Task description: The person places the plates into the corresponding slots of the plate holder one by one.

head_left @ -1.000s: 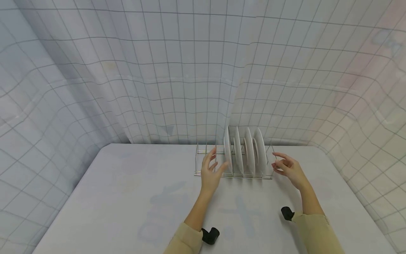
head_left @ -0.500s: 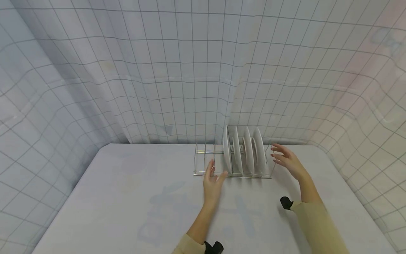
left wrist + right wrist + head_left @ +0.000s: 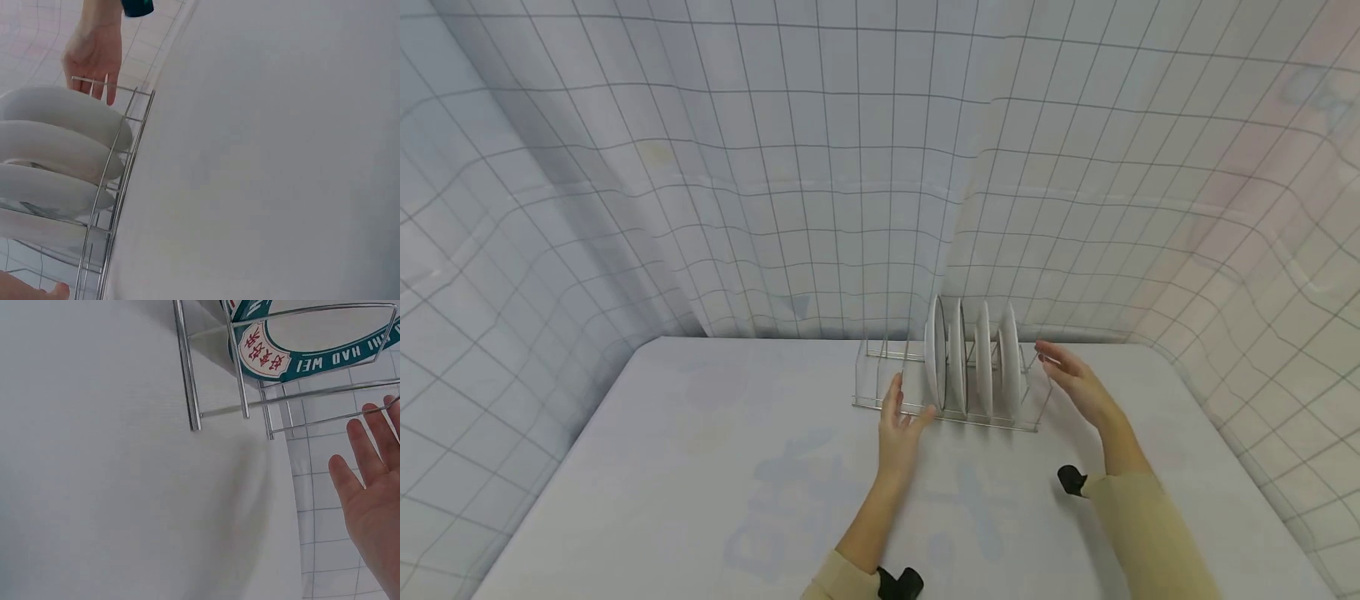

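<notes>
A silver wire dish rack (image 3: 1015, 427) stands near the back of the white table, holding several white plates (image 3: 984, 358) on edge. My left hand (image 3: 898, 437) is at the rack's front left, fingers extended and thumb spread to the right; whether it touches the wire is unclear. At the rack's right end, my right hand (image 3: 1078, 387) has its fingers straight, against or very near the end wires. The right wrist view shows an end plate (image 3: 325, 362) with a green lettered rim behind the wires. In the left wrist view, only my left thumb area (image 3: 31, 289) shows.
A white gridded curtain (image 3: 820, 167) hangs behind the table (image 3: 700, 467) and along both sides. Black wrist mounts (image 3: 901, 583) stick out from both sleeves. The rack's left slots hold no plates.
The left hand has drawn back from over the rack to its front edge. The rack has turned slightly, its right end coming nearer; the plates turned with it. The right hand's fingers have straightened.
</notes>
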{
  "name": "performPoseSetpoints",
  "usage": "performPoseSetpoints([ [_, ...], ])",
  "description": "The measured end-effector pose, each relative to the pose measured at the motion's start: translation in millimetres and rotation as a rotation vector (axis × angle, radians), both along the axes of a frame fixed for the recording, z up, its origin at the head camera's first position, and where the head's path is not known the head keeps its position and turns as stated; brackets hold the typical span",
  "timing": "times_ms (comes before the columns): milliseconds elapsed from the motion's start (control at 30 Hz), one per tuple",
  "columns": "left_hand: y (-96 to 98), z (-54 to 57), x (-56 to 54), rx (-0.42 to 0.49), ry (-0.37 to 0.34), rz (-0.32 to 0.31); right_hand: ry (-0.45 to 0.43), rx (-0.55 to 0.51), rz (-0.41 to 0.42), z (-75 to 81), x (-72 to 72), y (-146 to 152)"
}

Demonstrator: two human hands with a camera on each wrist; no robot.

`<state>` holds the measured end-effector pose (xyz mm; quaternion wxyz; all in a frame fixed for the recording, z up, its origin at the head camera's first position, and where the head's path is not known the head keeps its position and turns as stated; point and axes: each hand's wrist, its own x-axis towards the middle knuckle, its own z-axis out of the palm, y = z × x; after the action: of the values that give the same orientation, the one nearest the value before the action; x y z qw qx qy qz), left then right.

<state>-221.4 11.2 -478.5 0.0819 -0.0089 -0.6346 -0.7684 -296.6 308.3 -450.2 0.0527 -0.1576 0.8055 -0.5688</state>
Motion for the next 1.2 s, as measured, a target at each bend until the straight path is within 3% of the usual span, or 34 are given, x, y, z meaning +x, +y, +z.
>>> performPoseSetpoints([
  [233,-27.8,-4.8,-22.1,0.025,0.007,-0.016,0.095,0.050,-0.124,-6.1,34.2,-21],
  [467,-53.6,-3.3,-41.6,0.036,0.002,-0.069,0.086,0.111,-0.306,-8.5,69.3,-60],
  [633,-59.1,-2.3,-42.3,0.094,0.072,0.031,0.095,0.138,-0.347,-5.9,83.1,-75],
  [767,-47.9,2.9,-23.1,0.130,0.198,0.127,0.125,0.171,-0.298,-1.8,79.6,-68],
  [933,-19.0,12.6,14.7,0.080,0.457,0.188,0.152,0.176,-0.143,2.4,62.6,-51],
  [1100,11.8,17.6,42.4,0.023,0.758,0.187,0.141,0.170,0.008,5.2,48.1,-42],
  [1167,22.1,17.9,50.1,-0.012,0.812,0.145,0.126,0.146,0.061,5.2,43.7,-40],
  [1200,26.7,17.0,53.0,-0.028,0.806,0.114,0.114,0.129,0.084,5.0,41.8,-39],
])
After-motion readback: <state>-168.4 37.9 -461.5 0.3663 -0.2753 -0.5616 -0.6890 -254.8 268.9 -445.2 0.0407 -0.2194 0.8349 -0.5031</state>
